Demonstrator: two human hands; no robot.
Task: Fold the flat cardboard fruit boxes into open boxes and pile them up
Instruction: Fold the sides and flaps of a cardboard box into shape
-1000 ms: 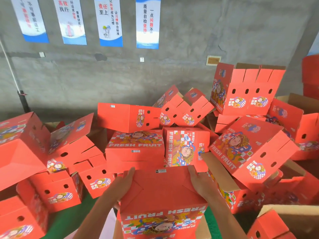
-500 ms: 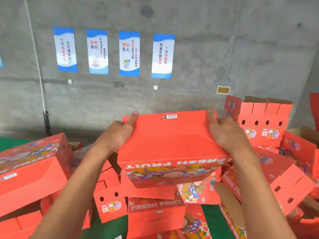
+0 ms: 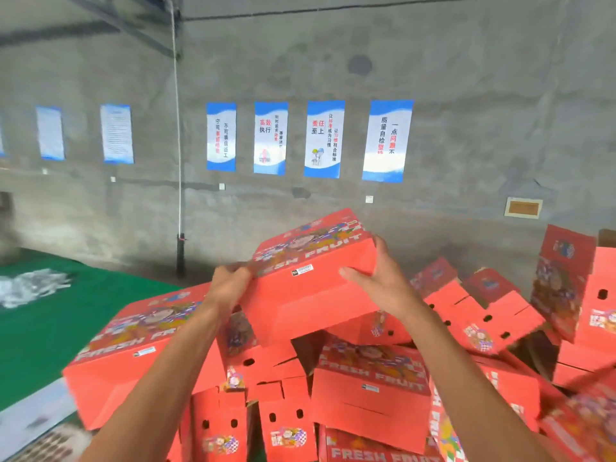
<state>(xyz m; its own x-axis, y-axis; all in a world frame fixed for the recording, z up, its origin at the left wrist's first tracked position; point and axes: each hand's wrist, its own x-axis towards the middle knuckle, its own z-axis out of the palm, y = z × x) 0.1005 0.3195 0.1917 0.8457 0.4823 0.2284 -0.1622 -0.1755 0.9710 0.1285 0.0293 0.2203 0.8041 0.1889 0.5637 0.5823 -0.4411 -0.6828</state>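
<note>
I hold a folded red fruit box (image 3: pixel 310 288) out in front of me, tilted, its printed "FRESH FRUIT" face turned up and away. My left hand (image 3: pixel 230 285) grips its left end with curled fingers. My right hand (image 3: pixel 380 278) grips the right end, thumb on the near face and fingers round the far corner. The box hangs above a heap of folded red boxes (image 3: pixel 370 388) that fills the lower part of the view.
A large red box (image 3: pixel 133 351) lies tilted at the left of the heap, and more boxes rise at the right (image 3: pixel 573 295). Green floor covering (image 3: pixel 50 321) lies to the left. A grey concrete wall with blue-and-white posters (image 3: pixel 323 138) stands behind.
Both hands have lifted the box from low in front of me and carried it forward over the heap. It has turned so its printed face now points up and away. My view has risen.
</note>
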